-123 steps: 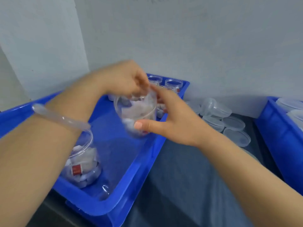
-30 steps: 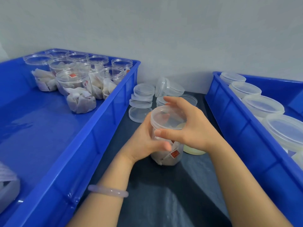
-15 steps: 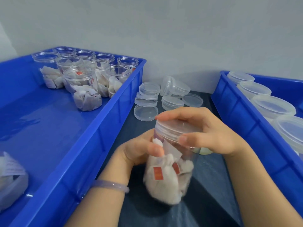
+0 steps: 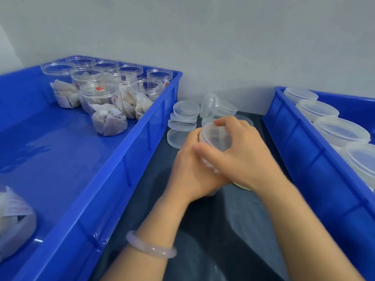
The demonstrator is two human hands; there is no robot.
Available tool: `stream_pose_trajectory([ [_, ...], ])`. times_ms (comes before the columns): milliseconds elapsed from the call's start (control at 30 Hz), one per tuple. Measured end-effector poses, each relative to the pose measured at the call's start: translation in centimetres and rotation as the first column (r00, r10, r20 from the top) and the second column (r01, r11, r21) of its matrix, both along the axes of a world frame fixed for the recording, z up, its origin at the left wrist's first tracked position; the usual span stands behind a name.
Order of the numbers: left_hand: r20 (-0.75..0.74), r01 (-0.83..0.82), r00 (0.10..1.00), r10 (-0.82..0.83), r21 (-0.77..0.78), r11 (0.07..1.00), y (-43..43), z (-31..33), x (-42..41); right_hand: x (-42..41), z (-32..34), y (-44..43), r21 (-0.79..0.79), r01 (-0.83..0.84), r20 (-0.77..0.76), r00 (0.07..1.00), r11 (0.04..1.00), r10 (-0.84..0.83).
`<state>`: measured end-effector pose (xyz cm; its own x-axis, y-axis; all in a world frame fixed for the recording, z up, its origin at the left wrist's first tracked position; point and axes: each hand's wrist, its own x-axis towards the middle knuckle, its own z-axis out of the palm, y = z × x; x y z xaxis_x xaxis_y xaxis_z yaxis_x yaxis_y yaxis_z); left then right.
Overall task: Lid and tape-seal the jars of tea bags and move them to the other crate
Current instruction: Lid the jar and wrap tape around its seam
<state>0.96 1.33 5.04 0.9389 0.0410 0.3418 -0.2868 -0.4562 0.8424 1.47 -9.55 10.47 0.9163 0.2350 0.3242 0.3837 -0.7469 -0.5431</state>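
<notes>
Between the two crates, over the dark table, I hold a clear jar of tea bags [image 4: 211, 165], tilted away from me. My left hand [image 4: 190, 171] grips the jar's body from the left. My right hand [image 4: 239, 157] curls round its clear lid [image 4: 215, 136], thumb on the near side, fingers over the top. Most of the jar is hidden by both hands. The left blue crate [image 4: 129, 151] holds several open jars of tea bags [image 4: 101, 98] at its far end. The right blue crate [image 4: 304, 147] holds several lidded jars [image 4: 341, 132].
Loose clear lids [image 4: 182, 120] lie stacked and scattered on the dark table [image 4: 223, 230] near the wall, just beyond my hands. A pale roll of tape [image 4: 242, 185] peeks out under my right wrist. Another jar of tea bags [image 4: 14, 218] lies at the left crate's near end.
The jar has tipped from nearly upright to lying away from me. My right hand has turned round the lid, and both hands have closed over the jar.
</notes>
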Motion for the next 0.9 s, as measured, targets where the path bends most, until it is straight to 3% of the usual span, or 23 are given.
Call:
stream_pose_trajectory([
  [67, -0.06, 0.246, 0.961, -0.27, -0.258, 0.934, 1.2, 0.1, 0.0, 0.1, 1.0, -1.4, 0.014, -0.186, -0.065, 0.98, 0.982, 0.187],
  [133, -0.065, 0.3, 0.943, -0.328, -0.271, 0.915, 1.5, 0.2, -0.1, 0.2, 1.1, -1.9, 0.133, -0.259, -0.069, 0.96, 0.957, 0.27],
  [233, -0.085, 0.125, 0.984, -0.154, -0.279, 0.952, 0.2, -0.1, -0.2, 0.6, -0.1, -0.9, 0.286, -0.114, 0.006, 0.993, 0.951, 0.117],
  [333, -0.1, 0.013, 0.994, -0.039, -0.25, 0.968, -0.7, -0.5, 0.2, 0.8, -0.6, 0.1, 0.319, 0.01, 0.098, 0.994, 0.948, -0.043],
  [433, -0.072, -0.062, 0.996, 0.045, -0.247, 0.967, -1.0, -1.1, 0.6, 1.2, -1.0, -0.2, 0.33, -0.055, 0.084, 0.996, 0.942, 0.029],
  [533, -0.004, -0.125, 0.991, 0.133, -0.365, 0.922, -0.2, -1.5, 0.6, 2.5, -1.1, -2.6, 0.405, -0.057, 0.005, 0.998, 0.913, 0.06],
  [600, 0.02, -0.142, 0.987, 0.162, -0.385, 0.912, 0.6, -2.0, 0.8, 3.4, -1.6, -5.3, 0.234, 0.093, -0.103, 0.992, 0.968, -0.071],
  [700, 0.045, -0.103, 0.991, 0.129, -0.371, 0.923, 1.0, -2.4, 1.0, 3.1, -4.1, -7.0, -0.258, 0.122, -0.346, 0.915, 0.958, -0.209],
  [767, 0.035, -0.114, 0.99, 0.134, -0.345, 0.932, 1.0, -2.7, 1.1, 2.4, -6.3, -6.2, -0.451, 0.077, -0.269, 0.938, 0.889, -0.219],
  [833, 0.024, -0.116, 0.991, 0.131, -0.33, 0.937, 0.8, -2.9, 1.0, 1.7, -7.5, -5.6, -0.44, 0.081, -0.134, 0.979, 0.894, -0.155],
  [900, -0.014, -0.135, 0.99, 0.138, -0.317, 0.939, 0.7, -2.7, 0.3, 1.0, -8.0, -5.8, -0.258, 0.09, -0.09, 0.989, 0.962, -0.117],
])
